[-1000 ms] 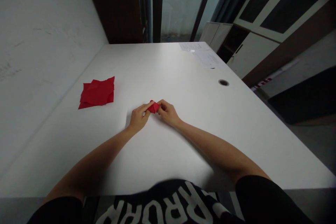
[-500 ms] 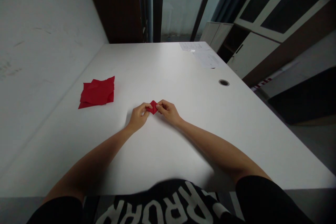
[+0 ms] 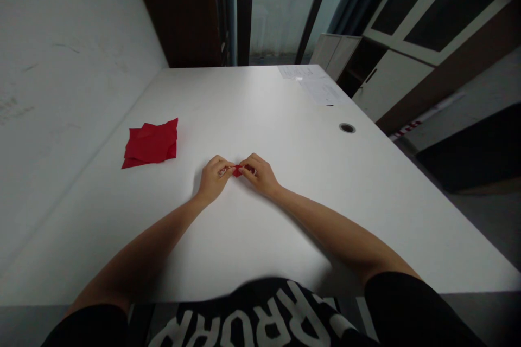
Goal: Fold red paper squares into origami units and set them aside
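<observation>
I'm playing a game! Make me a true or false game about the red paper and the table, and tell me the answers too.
1. The left hand and right hand both pinch a small folded red paper. True.
2. The bigger red paper sheet is under the right hand. False: it lies on the white table, off to the left of both hands.
3. Loose white papers lie at the far end of the table. True.
4. The round hole in the table is closer to the left hand. False: it is closer to the right hand.
</observation>
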A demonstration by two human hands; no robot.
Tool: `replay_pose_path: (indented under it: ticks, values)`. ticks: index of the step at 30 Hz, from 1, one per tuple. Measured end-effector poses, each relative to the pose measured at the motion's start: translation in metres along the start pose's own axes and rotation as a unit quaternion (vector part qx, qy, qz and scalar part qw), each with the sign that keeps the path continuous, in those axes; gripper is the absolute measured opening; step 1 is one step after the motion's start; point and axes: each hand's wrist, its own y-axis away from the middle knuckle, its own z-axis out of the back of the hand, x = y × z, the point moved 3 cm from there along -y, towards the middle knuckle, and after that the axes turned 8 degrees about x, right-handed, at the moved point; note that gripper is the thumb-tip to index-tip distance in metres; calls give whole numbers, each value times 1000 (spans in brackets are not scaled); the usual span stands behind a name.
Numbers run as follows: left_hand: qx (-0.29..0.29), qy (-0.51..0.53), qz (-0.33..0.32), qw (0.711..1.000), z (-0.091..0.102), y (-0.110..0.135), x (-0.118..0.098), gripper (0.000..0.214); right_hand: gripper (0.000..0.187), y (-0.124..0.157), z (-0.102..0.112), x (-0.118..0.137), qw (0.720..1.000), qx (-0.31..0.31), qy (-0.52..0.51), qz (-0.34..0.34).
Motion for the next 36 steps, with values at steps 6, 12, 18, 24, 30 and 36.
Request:
replay_pose_path:
  ticks: [6, 12, 18, 24, 30, 36]
  values:
    - [18, -6, -20, 1000, -3, 2, -7, 8, 22, 1, 0, 4, 1000, 20, 15, 12]
    - [24, 61, -7, 998, -3, 0, -3, 9, 21, -1, 3, 4, 999, 29, -10, 28]
    - [63, 100, 11, 993, -7, -2, 8, 6, 15, -2, 5, 2, 996, 63, -40, 52]
    - [92, -4, -5, 996, -4, -1, -1, 6, 10, -2, 4, 2, 992, 90, 46, 76]
    - [89, 2, 2, 996, -3, 0, -5, 9, 11, -2, 6, 2, 990, 92, 64, 84]
    - [79, 54, 35, 995, -4, -1, 5, 9, 8, -2, 6, 0, 994, 82, 38, 60]
